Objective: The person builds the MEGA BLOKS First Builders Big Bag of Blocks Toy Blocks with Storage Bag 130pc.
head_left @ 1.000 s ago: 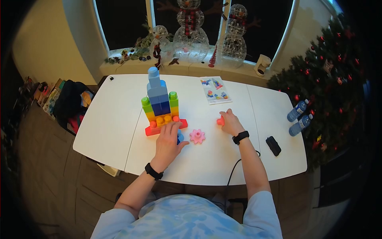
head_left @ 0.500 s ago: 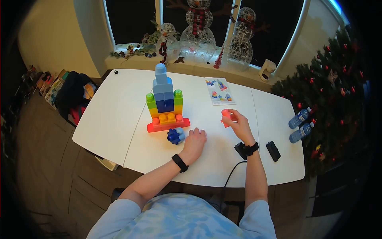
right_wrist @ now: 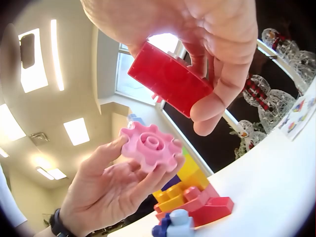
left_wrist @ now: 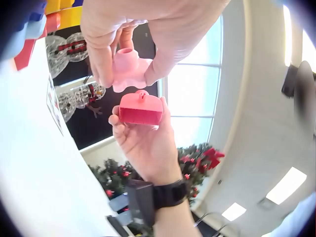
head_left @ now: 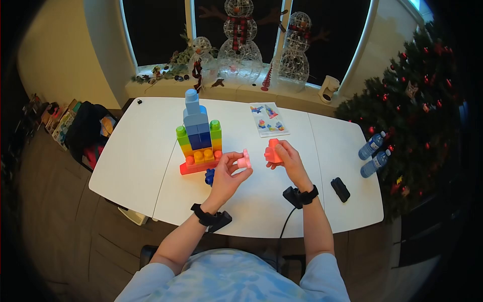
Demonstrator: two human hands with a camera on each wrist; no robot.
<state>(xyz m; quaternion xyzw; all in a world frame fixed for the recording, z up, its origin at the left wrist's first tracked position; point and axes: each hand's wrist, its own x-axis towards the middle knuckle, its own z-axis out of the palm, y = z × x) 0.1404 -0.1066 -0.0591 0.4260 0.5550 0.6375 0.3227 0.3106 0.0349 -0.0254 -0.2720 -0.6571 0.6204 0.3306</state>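
Observation:
My left hand point(head_left: 225, 182) pinches a pink toy gear point(right_wrist: 149, 143) by its rim between thumb and fingers, held up over the table. Facing it, my right hand point(head_left: 293, 165) holds a red building block point(right_wrist: 170, 79) with a small peg on its side. The left wrist view shows the block's peg point(left_wrist: 141, 95) turned toward the gear, close under it. Left of the hands stands a tower of coloured blocks point(head_left: 197, 127) on a red base. A dark blue gear point(head_left: 209, 176) on a light blue block sits at its foot, partly hidden behind my left hand.
A sheet with pictures of block models point(head_left: 269, 121) lies at the back of the white table point(head_left: 131, 166). On the right are a black phone-like object point(head_left: 340, 190) and two water bottles point(head_left: 371, 146) near the edge. A cable point(head_left: 287, 221) runs from the right wrist camera.
My left hand has left the blue gear, picked the pink gear off the table and raised it. My right hand has lifted the red block and brought it left toward the gear.

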